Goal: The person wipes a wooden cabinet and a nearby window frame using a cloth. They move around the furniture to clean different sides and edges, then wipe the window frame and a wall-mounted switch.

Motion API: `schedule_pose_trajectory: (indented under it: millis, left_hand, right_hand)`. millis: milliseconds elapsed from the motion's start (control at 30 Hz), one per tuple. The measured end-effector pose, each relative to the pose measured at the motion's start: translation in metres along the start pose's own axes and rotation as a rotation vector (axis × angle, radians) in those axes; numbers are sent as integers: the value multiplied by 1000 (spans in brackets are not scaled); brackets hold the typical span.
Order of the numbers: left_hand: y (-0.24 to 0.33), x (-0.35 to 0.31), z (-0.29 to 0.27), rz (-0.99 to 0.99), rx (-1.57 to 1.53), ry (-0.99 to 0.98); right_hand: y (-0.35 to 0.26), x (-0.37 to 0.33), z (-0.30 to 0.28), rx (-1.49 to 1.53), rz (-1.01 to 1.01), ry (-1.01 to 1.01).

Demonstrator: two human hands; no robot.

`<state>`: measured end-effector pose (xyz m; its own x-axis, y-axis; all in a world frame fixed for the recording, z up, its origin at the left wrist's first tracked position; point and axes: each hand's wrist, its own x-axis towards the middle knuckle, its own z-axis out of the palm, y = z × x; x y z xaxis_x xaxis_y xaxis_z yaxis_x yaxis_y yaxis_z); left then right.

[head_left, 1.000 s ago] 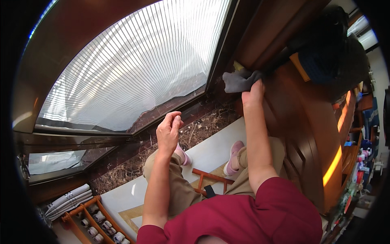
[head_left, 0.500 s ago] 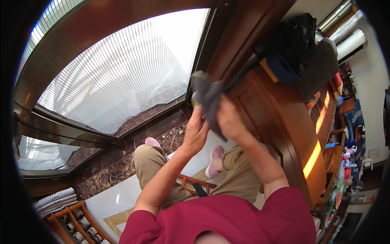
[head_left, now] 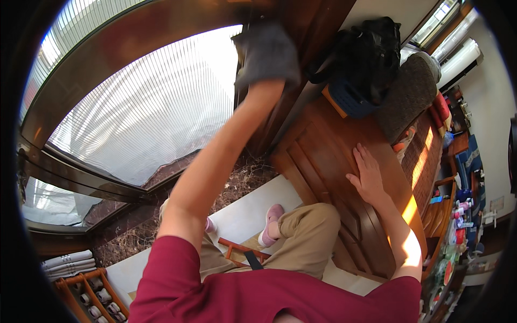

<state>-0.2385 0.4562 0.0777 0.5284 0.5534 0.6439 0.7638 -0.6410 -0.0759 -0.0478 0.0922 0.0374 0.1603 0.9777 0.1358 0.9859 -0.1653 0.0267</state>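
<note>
Left hand has swung up from chest height to the top of the window frame, pressing a grey cloth against the dark wood beside the blinds. The cloth covers the fingers, so the grip is probably a bunched clasp, though I cannot tell for sure. Right hand, which was up at the cloth half a second ago, now lies flat and open on the cabinet, holding nothing, apparently bracing the reach. Wiping has moved higher.
</note>
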Motion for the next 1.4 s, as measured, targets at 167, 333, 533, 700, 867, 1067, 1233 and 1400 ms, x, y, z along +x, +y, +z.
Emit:
schedule_pose_trajectory:
  millis: [167, 333, 533, 700, 867, 1067, 1233, 1400]
  left_hand:
    - [4, 100, 43, -25, -55, 505]
    - [28, 63, 74, -121, 44, 626]
    - [39, -43, 59, -293, -439, 40]
    - [47, -110, 134, -174, 52, -445]
    - [59, -174, 202, -249, -75, -551]
    - [59, -219, 274, -370, -308, -660]
    - [50, -239, 326, -556, -454, -725]
    - [41, -246, 339, -734, -552, -724]
  right_hand:
    - [7, 1, 11, 31, -23, -1]
    - [9, 1, 12, 22, -17, -11]
    - [4, 5, 9, 29, 11, -39]
    - [2, 10, 8, 22, 7, -64]
    - [4, 9, 9, 13, 22, -115]
    - [6, 11, 6, 23, 68, -182]
    - [8, 11, 5, 57, 82, -211]
    - [5, 12, 3, 62, 73, -212]
